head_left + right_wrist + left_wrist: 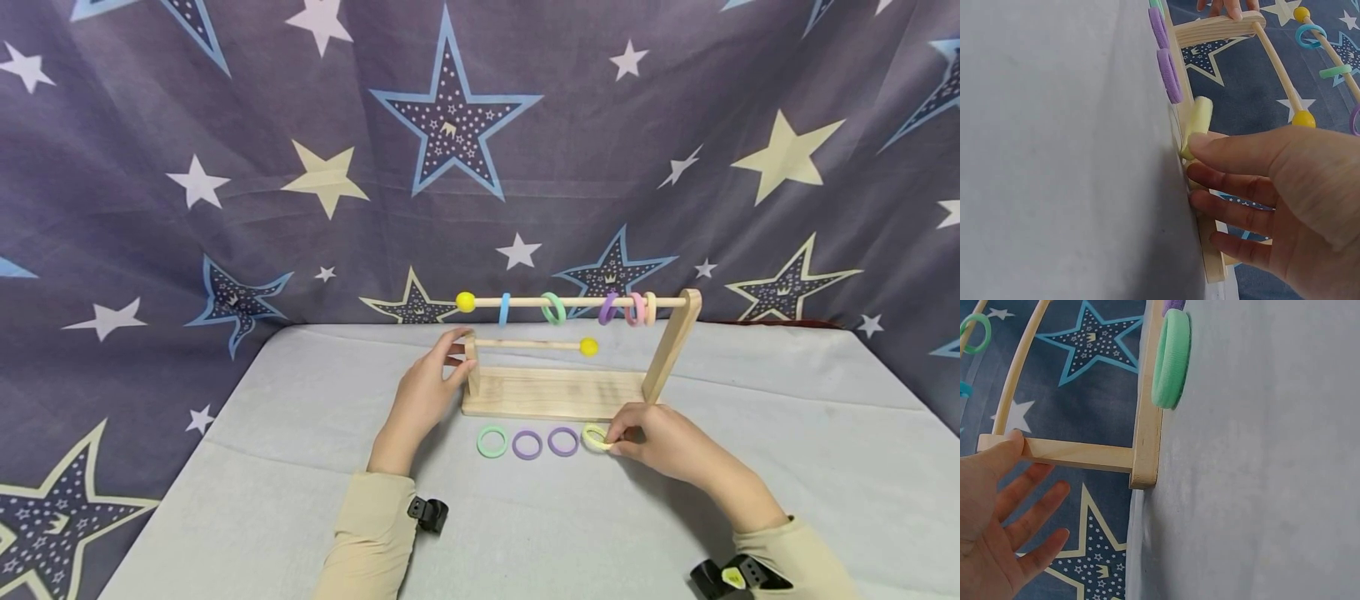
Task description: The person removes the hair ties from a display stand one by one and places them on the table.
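My left hand [429, 387] holds the short upright of a wooden rack [555, 393], its thumb and index finger at the top of the post while the other fingers spread apart in the left wrist view. Between the thumb and fingers of my right hand [660, 442] is the near edge of a yellow hair tie [595, 438], tilted at the table in front of the base. Left of it, in a row, lie two purple hair ties [563, 430] and a green hair tie [1171, 359].
The rack's long upper bar [525, 302] carries several coloured hair ties, blue, green, purple, pink and cream. A lower bar [528, 344] is bare; both bars end in yellow balls. Grey cloth [247, 450] covers the table, and a starry curtain [570, 192] hangs behind.
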Demonstrator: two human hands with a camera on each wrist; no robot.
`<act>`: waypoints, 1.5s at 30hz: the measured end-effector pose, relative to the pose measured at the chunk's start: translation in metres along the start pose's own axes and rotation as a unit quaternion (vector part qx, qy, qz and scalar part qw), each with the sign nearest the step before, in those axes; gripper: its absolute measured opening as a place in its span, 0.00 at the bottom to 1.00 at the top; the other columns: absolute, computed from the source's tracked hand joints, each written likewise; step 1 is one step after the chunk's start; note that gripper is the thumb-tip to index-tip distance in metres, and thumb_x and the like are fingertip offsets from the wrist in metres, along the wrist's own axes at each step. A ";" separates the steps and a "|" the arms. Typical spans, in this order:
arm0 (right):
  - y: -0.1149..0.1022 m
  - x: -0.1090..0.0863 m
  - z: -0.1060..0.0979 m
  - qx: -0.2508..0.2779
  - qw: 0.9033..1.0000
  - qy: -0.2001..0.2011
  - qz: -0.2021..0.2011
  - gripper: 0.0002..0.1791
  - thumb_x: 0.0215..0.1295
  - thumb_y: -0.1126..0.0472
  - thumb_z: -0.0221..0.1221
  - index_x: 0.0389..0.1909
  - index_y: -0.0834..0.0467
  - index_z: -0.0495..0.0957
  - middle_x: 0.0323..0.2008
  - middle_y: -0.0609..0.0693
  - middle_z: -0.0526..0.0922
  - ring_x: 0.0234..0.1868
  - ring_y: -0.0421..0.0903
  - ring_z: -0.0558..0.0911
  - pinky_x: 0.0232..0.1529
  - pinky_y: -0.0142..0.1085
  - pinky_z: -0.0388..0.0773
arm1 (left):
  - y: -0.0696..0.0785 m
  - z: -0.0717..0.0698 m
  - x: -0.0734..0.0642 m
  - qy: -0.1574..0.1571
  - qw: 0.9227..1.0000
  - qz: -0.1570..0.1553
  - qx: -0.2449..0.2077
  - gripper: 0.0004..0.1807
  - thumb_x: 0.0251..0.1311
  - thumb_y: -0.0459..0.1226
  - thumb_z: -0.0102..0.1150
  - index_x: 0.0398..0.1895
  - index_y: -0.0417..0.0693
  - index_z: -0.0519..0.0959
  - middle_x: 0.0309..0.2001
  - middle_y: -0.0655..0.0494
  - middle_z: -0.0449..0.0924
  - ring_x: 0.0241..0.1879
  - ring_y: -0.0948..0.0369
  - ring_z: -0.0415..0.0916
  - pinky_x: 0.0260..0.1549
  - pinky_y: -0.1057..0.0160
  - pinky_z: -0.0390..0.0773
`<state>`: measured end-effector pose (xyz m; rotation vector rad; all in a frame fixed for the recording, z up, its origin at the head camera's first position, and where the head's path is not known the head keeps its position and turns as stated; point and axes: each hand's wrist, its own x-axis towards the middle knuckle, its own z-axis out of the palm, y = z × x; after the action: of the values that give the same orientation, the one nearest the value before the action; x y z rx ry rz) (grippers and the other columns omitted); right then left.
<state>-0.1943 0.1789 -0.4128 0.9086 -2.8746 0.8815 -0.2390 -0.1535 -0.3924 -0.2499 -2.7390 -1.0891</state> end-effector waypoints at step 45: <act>0.000 -0.001 -0.010 0.002 0.991 0.136 0.006 0.10 0.58 0.69 0.68 0.41 0.57 0.86 0.38 0.45 0.87 0.35 0.40 0.82 0.44 0.50 0.79 | 0.001 -0.001 -0.002 -0.001 1.000 0.003 -0.007 0.26 0.70 0.45 0.57 0.70 0.61 0.67 0.54 0.52 0.81 0.54 0.51 0.78 0.51 0.45 0.75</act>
<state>-0.1952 0.1840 -0.4046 0.7087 -2.6499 0.9302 -0.2366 -0.1537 -0.3908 -0.2613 -2.7312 -1.1083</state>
